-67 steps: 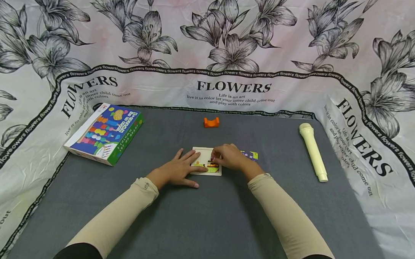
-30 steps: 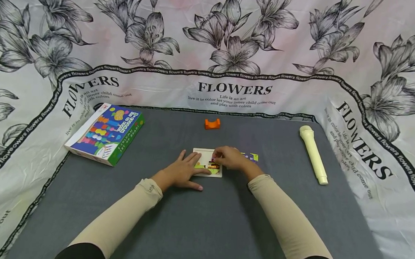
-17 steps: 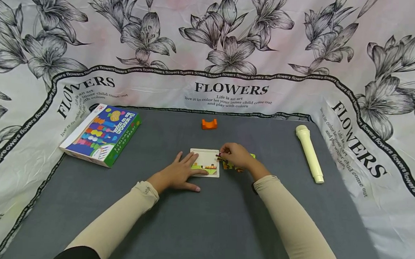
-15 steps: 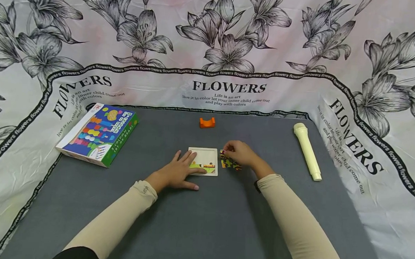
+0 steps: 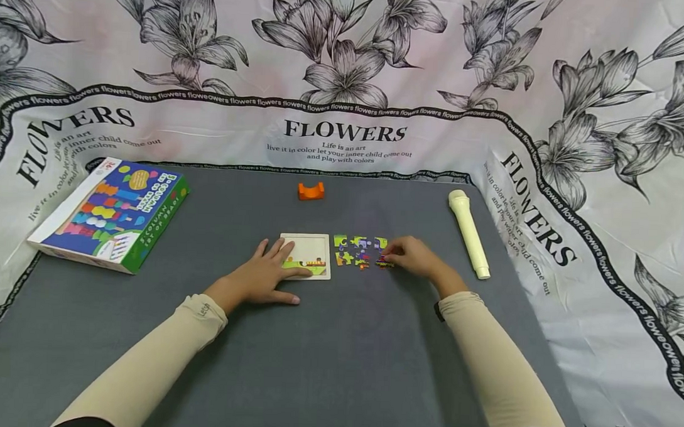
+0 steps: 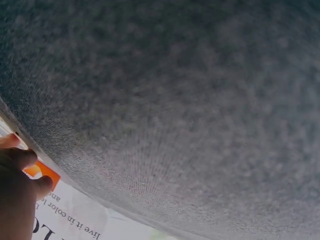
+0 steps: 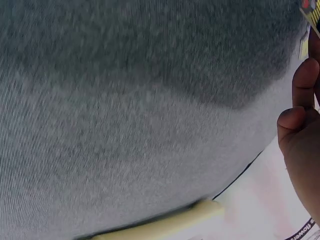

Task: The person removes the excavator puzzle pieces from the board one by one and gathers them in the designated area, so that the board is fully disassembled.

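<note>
A small cream puzzle tray (image 5: 328,257) lies mid-table, with a strip of joined green and orange pieces (image 5: 316,266) along its bottom. My left hand (image 5: 257,275) rests on its left side, fingers spread and thumb on the table. Right of the tray, several loose jigsaw pieces (image 5: 345,258) in green, purple and yellow lie in rough rows. At their right end my right hand (image 5: 416,259) pinches a dark puzzle piece (image 5: 383,263) between thumb and fingertips, low over the table. In the right wrist view that puzzle piece (image 7: 315,14) shows yellow stripes, partly cut off by the frame.
A colourful game box (image 5: 112,212) lies at the left. An orange notched block (image 5: 311,191) stands behind the tray. Toward the right lies a pale yellow baton-like stick (image 5: 469,235). Grey cloth (image 5: 337,358) covers the table, bordered by a floral sheet (image 5: 344,157).
My right hand has drawn away from the tray to the right with the dark puzzle piece, uncovering the loose pieces. My left hand stays on the tray. The head view has swung right.
</note>
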{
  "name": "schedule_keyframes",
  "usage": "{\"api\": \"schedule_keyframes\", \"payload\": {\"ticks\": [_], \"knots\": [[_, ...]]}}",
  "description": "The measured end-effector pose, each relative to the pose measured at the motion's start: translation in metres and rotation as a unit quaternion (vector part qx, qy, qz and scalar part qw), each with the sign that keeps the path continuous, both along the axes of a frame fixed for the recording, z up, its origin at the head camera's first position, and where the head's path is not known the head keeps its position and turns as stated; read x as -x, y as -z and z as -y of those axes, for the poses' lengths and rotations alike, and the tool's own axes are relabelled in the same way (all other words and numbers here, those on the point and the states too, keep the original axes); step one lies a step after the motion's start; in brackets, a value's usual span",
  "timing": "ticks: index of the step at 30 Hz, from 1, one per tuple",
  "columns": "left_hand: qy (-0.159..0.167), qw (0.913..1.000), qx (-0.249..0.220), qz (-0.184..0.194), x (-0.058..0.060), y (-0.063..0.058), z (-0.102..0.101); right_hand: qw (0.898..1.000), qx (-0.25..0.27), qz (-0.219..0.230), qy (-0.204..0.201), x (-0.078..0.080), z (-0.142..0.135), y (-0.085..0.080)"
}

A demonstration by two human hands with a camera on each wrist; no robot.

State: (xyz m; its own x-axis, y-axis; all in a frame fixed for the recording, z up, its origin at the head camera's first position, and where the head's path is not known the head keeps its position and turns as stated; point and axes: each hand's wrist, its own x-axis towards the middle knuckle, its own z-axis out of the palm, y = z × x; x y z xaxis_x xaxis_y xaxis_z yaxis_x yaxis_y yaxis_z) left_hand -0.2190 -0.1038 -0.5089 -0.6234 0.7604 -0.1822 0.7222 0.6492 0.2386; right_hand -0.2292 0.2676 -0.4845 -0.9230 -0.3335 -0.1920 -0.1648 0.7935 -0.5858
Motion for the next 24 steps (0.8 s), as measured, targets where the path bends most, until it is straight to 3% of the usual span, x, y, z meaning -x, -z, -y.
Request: {"api": "schedule_keyframes", "payload": {"ticks": [6,16,24], "knots": [[-0.002,1.0,-0.001,0.007,0.001,0.0,0.002,1.0,-0.013,-0.021,-0.007,0.001,0.007,0.006],[0.003,0.9998,-0.015,0.012,0.005,-0.001,0.001,0.999,-0.022,-0.032,0.02,0.002,0.017,0.002],[-0.003,0.9996,-0.011,0.025,0.002,-0.001,0.008,0.998,-0.009,-0.05,-0.029,0.01,0.055,-0.004]]}}
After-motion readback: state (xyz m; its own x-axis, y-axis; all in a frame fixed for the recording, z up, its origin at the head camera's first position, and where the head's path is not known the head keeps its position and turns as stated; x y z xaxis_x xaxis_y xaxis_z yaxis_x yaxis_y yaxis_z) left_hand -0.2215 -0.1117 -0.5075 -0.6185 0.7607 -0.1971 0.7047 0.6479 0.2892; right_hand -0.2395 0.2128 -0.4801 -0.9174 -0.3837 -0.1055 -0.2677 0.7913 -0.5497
